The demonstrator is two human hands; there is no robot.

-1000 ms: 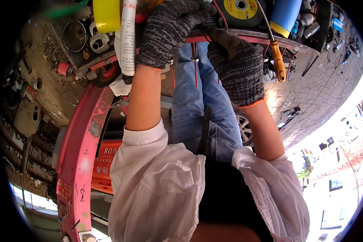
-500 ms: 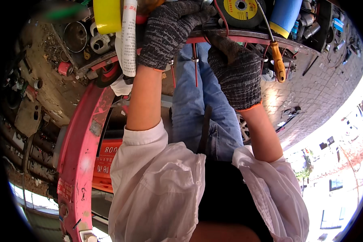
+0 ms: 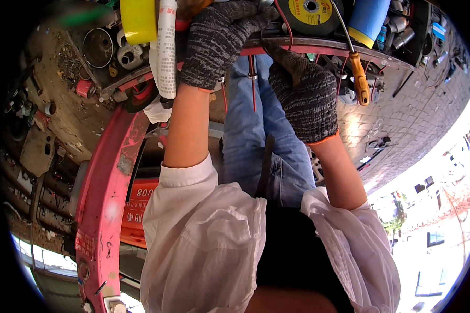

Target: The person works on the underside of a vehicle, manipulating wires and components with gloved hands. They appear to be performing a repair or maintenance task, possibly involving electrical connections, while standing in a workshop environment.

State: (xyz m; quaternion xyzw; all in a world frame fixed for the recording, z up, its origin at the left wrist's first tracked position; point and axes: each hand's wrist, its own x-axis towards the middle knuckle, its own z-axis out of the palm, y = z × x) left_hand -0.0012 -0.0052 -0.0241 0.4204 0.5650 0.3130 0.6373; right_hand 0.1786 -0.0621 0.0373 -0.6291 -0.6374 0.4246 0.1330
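evidently, the workbench (image 3: 324, 48) is the largest thing about the hands, its pink near edge bowing across above the person's legs (image 3: 245, 135) in blue jeans. below its near left corner a pink metal beam (image 3: 105, 198) curves down, with an orange printed panel (image 3: 133, 214) beside it. the two hands, in dark speckled knit gloves, are near each other but apart. the left hand (image 3: 214, 47) reaches over the middle of the near edge, fingers bent; the right hand (image 3: 305, 96) is curled just outside that edge, fingertips up at it, and i cannot tell whether it is closed on anything. toward the near right corner a blue cylinder (image 3: 371, 21) with a yellow rim lies beside a black cutting disc (image 3: 324, 27). left of the left hand, a white printed tube (image 3: 166, 49) juts out past the near edge, next to a yellow cylinder (image 3: 138, 23). a screwdriver (image 3: 360, 78) sticks its amber handle over the edge, right of the right hand. smallest is a silver metal part (image 3: 266, 3) inside the edge's middle, by the left fingertips; it is cut off by the view, so whether they grip it i cannot tell.
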